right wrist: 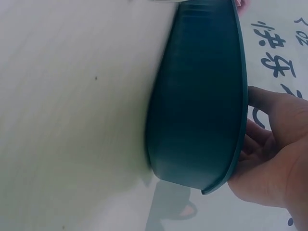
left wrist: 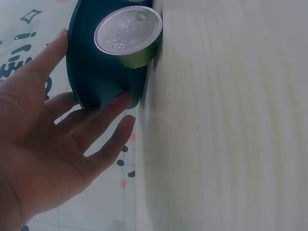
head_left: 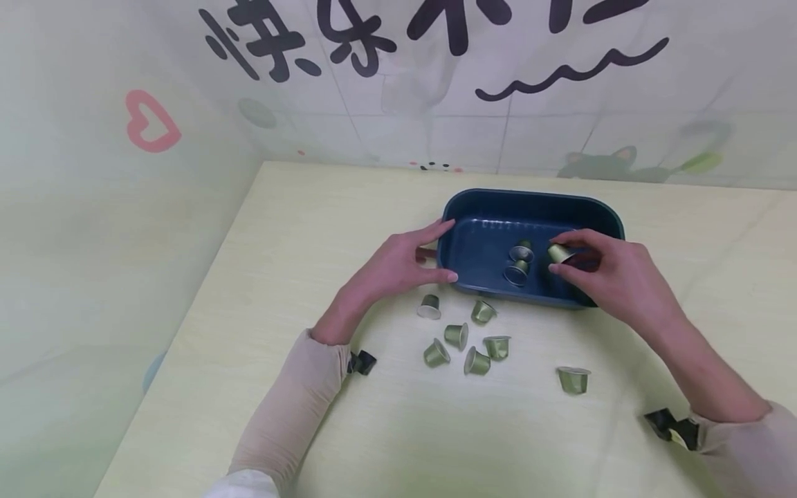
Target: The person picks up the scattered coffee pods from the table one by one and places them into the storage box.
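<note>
My right hand point(head_left: 616, 273) pinches a green coffee capsule point(head_left: 560, 254) between thumb and fingertips, over the right part of a dark blue tray point(head_left: 535, 294). Inside the tray, two capsules point(head_left: 517, 272) lie close together near the middle. My left hand point(head_left: 401, 263) is at the tray's left end, its spread thumb and forefinger at the rim and the other fingers against the outside wall. In the right wrist view the tray wall hides the pinched capsule. The left wrist view shows a capsule point(left wrist: 129, 31) with its silver lid facing the camera, in front of the tray.
Several green capsules point(head_left: 477, 361) lie scattered on the pale table point(head_left: 398, 429) in front of the tray. One more capsule point(head_left: 573, 380) sits apart, toward the right. A printed wall covering point(head_left: 448, 131) stands behind the tray and another side wall rises at the left.
</note>
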Motion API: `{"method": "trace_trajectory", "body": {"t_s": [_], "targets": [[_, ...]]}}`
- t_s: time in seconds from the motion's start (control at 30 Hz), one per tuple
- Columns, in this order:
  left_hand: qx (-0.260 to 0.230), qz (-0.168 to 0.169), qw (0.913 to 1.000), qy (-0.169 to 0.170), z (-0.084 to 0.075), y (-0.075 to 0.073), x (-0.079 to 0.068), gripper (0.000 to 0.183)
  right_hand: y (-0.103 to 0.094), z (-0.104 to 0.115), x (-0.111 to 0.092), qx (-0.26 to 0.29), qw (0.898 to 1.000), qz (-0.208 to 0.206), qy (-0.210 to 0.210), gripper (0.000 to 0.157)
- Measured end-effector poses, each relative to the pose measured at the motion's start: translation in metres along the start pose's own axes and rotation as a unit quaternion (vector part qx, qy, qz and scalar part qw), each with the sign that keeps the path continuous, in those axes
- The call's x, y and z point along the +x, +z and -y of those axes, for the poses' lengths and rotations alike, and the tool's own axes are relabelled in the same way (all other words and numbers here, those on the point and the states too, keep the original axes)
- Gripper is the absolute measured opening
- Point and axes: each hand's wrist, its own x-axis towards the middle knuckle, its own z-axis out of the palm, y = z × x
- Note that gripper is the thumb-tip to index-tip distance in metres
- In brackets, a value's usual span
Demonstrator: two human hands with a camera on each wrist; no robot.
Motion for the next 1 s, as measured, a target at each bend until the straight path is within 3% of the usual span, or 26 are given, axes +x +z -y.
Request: {"method": "trace_trajectory", "body": {"t_s": [0.67, 1.0], "targets": [[0.006, 0.001, 1.0, 0.0, 0.0, 0.0, -0.001, 0.086, 0.008, 0.003, 0.01, -0.016, 0.999, 0.037, -0.008, 0.036], [0.005, 0.0, 1.0, 0.003, 0.0, 0.0, 0.0, 0.086, 0.008, 0.004, 0.012, -0.025, 0.998, 0.048, 0.009, 0.038]]}}
